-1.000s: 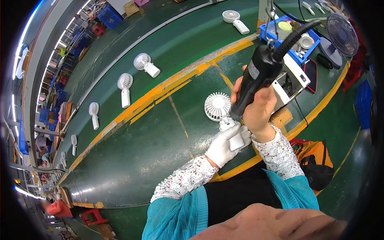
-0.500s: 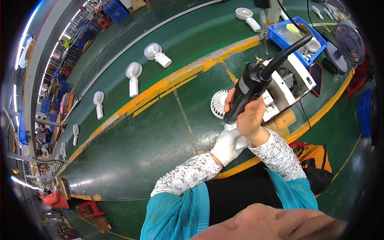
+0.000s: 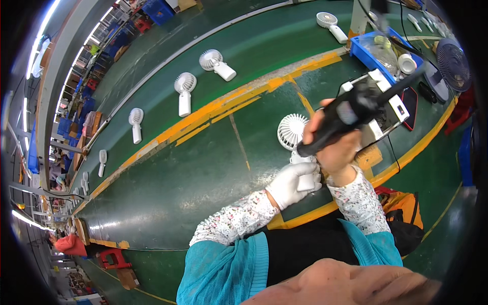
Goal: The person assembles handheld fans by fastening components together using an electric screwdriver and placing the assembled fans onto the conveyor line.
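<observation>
Your left hand (image 3: 294, 184), in a white knit glove, wraps round the smooth white handle of a small handheld fan (image 3: 295, 140), pinning it to the glossy green bench (image 3: 203, 173) just in front of you. Its round, ribbed grille lies flat, face up. Your bare right hand (image 3: 333, 147) grips a black, barrel-shaped electric screwdriver (image 3: 351, 114), tilted, its tip down near the fan's neck and its cable running up and right. Just beyond it sits a white rectangular fixture (image 3: 389, 101). Past the yellow painted stripe (image 3: 223, 109), more white fans (image 3: 185, 91) lie spaced along the dark belt. A blue plastic bin (image 3: 363, 51) sits far right.
</observation>
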Demonstrator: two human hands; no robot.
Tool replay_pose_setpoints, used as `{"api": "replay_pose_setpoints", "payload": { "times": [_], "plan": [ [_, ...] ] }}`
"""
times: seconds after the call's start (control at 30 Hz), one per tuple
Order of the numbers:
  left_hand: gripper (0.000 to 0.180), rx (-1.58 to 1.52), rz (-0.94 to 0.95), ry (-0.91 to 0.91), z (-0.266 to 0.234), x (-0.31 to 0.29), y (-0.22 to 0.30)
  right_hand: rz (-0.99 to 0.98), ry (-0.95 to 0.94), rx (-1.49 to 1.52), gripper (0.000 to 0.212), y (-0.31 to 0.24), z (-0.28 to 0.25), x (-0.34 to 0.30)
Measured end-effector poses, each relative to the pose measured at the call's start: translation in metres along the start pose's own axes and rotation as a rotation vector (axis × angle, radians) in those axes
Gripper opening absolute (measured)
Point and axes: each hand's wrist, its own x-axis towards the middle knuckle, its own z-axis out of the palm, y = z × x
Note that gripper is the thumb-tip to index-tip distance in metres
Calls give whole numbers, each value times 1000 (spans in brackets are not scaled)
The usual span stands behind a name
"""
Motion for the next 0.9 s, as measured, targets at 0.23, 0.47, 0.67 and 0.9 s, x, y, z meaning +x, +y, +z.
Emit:
{"api": "replay_pose_setpoints", "payload": {
  "times": [0.23,0.47,0.67,0.9],
  "plan": [
    [34,814,785,184,6,46,148,-83,21,-85,85,-3,0,4],
    [45,2027,1038,1248,-59,97,270,-43,-140,-194,83,7,11,-3],
    [38,1981,940,1321,-82,80,303,-105,-135,-213,64,11,10,-4],
    [38,518,430,183,-52,31,270,-26,-160,-269,76,1,7,-6]
  ]
}}
